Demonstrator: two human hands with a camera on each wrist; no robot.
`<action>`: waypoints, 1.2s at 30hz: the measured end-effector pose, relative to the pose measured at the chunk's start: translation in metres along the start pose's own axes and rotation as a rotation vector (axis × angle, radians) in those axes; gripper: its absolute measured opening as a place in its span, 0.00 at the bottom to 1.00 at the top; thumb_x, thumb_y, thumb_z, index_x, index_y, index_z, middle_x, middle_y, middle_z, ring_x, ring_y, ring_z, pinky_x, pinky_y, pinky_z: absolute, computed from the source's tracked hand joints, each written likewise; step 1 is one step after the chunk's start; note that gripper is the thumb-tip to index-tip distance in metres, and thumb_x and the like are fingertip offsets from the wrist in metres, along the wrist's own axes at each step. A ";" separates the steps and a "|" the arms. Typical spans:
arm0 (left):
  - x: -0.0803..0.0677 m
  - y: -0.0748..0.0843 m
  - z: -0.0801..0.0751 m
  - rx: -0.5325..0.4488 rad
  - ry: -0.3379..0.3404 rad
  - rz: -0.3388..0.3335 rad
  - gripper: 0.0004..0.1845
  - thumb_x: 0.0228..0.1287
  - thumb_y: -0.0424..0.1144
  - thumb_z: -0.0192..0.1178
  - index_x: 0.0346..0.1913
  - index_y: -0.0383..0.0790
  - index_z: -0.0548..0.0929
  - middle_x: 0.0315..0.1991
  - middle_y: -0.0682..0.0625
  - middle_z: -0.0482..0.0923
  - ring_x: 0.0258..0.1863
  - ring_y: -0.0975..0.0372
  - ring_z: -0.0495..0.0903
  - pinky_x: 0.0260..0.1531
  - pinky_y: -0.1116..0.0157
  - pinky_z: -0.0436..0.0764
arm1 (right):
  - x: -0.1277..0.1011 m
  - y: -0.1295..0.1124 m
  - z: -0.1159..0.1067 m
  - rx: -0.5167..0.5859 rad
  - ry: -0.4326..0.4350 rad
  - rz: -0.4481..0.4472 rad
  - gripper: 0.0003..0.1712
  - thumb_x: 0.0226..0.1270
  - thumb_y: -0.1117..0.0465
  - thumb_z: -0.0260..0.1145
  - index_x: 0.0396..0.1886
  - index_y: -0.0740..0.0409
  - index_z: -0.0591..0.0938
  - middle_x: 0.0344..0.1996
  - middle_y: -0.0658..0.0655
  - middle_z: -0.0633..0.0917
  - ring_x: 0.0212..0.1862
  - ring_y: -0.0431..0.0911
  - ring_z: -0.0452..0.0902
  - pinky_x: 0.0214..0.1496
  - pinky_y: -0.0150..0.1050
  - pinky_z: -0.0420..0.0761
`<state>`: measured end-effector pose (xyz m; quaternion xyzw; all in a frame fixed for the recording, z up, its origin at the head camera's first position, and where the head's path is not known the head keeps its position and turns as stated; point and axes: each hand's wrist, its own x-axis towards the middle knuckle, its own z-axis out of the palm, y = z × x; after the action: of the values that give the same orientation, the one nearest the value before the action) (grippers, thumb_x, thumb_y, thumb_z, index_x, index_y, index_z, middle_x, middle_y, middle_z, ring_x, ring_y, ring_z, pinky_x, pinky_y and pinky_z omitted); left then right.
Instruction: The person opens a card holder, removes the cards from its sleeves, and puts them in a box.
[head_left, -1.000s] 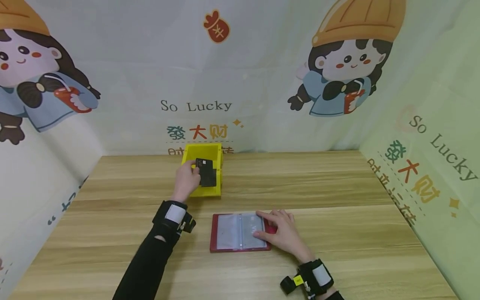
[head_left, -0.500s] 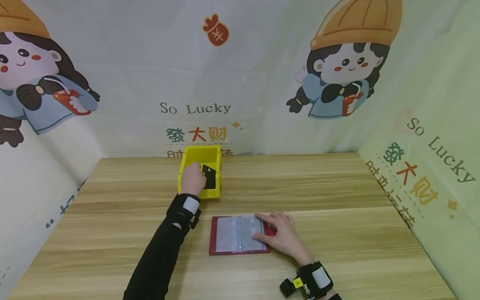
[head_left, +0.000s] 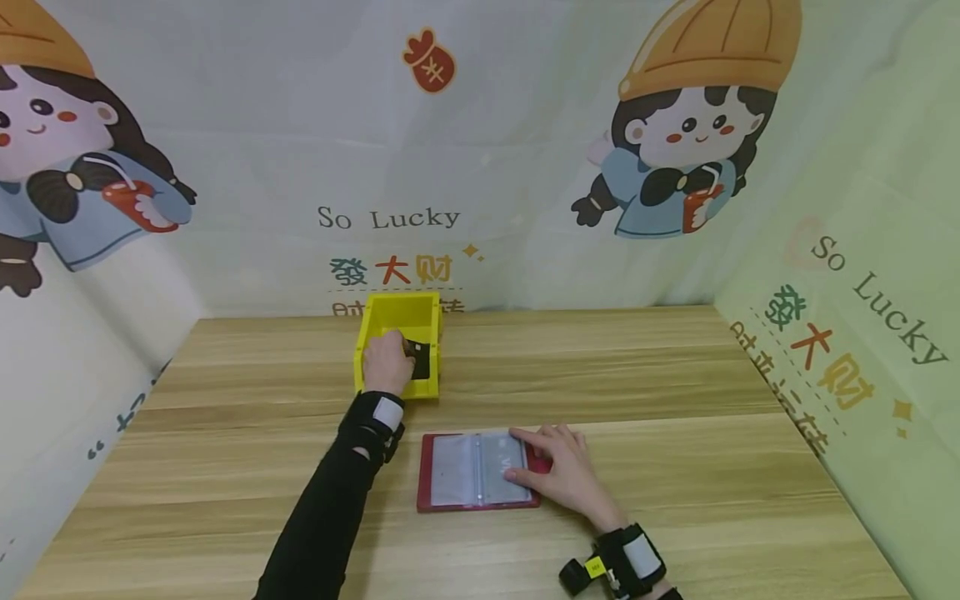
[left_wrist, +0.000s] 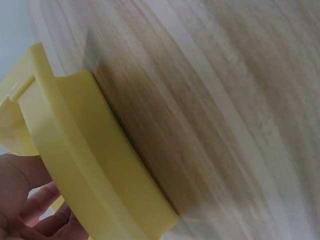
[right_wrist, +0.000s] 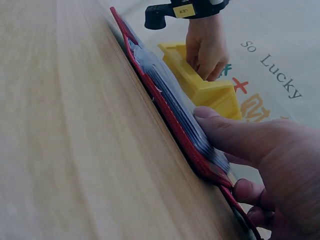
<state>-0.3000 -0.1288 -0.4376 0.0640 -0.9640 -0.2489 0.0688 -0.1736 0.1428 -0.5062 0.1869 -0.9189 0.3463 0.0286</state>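
Observation:
My left hand (head_left: 387,362) reaches down into a yellow bin (head_left: 401,308) at the back of the table, its fingers curled below the rim. A black card (head_left: 422,362) lies in the bin just right of the thumb. The fingertips are hidden in the head view, and I cannot tell whether they pinch a card. My right hand (head_left: 566,467) holds the right side of an open red card holder (head_left: 426,475). Its thumb (right_wrist: 207,112) presses on the stack of clear sleeves (right_wrist: 175,95), while the other fingers curl at the red cover's edge.
The card holder lies flat on the wooden table (head_left: 675,392), nearer me than the bin. A printed cloth (head_left: 525,167) rises behind the table and along both sides. The bin's yellow wall (left_wrist: 90,165) fills the left of the left wrist view.
The left hand held a black card up over the bin's left edge a second ago; it has since moved right and down into the bin. The right hand stays on the card holder.

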 end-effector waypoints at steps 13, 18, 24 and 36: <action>0.001 0.004 0.007 0.110 -0.056 -0.057 0.06 0.67 0.33 0.62 0.38 0.31 0.84 0.40 0.34 0.85 0.41 0.39 0.85 0.39 0.44 0.84 | 0.000 0.000 -0.001 -0.006 -0.001 -0.002 0.33 0.55 0.45 0.77 0.60 0.48 0.83 0.27 0.45 0.70 0.38 0.39 0.61 0.48 0.41 0.55; 0.001 0.005 0.008 0.115 -0.074 -0.070 0.07 0.68 0.33 0.61 0.41 0.31 0.84 0.43 0.33 0.85 0.43 0.39 0.85 0.40 0.43 0.84 | 0.000 0.000 -0.001 -0.001 0.001 0.000 0.33 0.54 0.45 0.77 0.61 0.48 0.83 0.27 0.45 0.70 0.38 0.39 0.61 0.48 0.41 0.55; 0.001 0.006 0.010 0.115 -0.072 -0.072 0.07 0.68 0.31 0.58 0.41 0.29 0.84 0.43 0.32 0.85 0.43 0.39 0.85 0.40 0.42 0.84 | 0.000 -0.001 -0.001 0.005 0.000 0.007 0.33 0.54 0.46 0.78 0.61 0.49 0.83 0.28 0.45 0.71 0.38 0.40 0.61 0.48 0.41 0.54; -0.007 0.001 0.011 0.077 -0.028 -0.004 0.12 0.68 0.31 0.52 0.33 0.26 0.83 0.38 0.31 0.82 0.38 0.41 0.82 0.37 0.46 0.82 | -0.001 -0.002 -0.002 0.009 0.009 -0.001 0.33 0.54 0.47 0.78 0.60 0.50 0.84 0.27 0.44 0.70 0.38 0.40 0.61 0.48 0.41 0.54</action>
<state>-0.2954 -0.1220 -0.4476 0.0652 -0.9736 -0.2126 0.0523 -0.1723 0.1425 -0.5039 0.1857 -0.9172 0.3511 0.0320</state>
